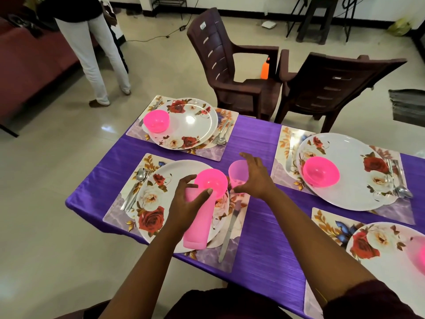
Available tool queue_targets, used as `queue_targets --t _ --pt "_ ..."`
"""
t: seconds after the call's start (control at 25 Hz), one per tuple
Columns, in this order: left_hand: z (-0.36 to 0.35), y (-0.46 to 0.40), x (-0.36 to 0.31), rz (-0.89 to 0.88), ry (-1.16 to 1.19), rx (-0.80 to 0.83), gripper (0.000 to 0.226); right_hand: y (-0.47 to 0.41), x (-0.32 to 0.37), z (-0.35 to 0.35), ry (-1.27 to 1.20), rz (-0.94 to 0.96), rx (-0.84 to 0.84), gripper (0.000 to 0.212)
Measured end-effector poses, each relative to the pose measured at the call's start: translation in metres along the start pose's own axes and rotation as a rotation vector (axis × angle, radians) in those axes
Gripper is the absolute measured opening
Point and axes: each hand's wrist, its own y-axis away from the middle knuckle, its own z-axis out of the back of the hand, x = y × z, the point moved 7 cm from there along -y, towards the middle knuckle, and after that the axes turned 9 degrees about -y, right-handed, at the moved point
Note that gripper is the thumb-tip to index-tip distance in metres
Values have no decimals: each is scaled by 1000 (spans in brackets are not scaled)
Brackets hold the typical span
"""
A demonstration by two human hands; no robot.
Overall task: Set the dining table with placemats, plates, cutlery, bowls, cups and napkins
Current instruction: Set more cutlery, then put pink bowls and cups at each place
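Stack of pink cups [197, 217], tilted, held above the flowered plate [151, 203] at lower centre of the frame. Single pink cup [238, 173], upright, on the purple counter [259, 238] just right of that plate's pink bowl [212, 181]. Knife [230, 233] lying on the placemat [119, 208] beside the plate; spoon and fork [135, 187] at its left.

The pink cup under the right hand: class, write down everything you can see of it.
The cup is a pale, translucent pink tumbler, plastic by its look, plain and slightly tapered. It stands upright, mouth up, on the purple tablecloth at the corner of the near-left placemat, right of the pink bowl. The right hand curls round its right side in a loose grip. It looks empty.
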Motion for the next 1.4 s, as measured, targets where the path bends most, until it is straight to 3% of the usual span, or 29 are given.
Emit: queue_targets --t 0.12,0.28,0.4,0.52,0.68,0.8,1.16,1.4 --pt "2 1 2 5 11 -30 88 5 23 15 28 -6 -67 105" --pt "4 -2 1 -2 20 -52 112 13 92 30 -239 259 -215 48" --pt "12 -2 -5 -40 15 -55 120 15 135 -20 -274 226 140 22" --pt "37 -3 1 -51 -18 -126 127 12 157 -77 -52 164 352 30" --pt "89 -8 33 -10 -56 -252 127 15 193 -131 -82 100 572 60" --pt "127 -6 48 6 -118 -338 122 15 221 -168 -88 143 686 67" --pt "300 -44 151 62 78 -349 99 -29 346 -320 -192 203 586 59" --pt "437 -75 206 30 29 -446 100 -58 457 -413 -277 292 431 48"
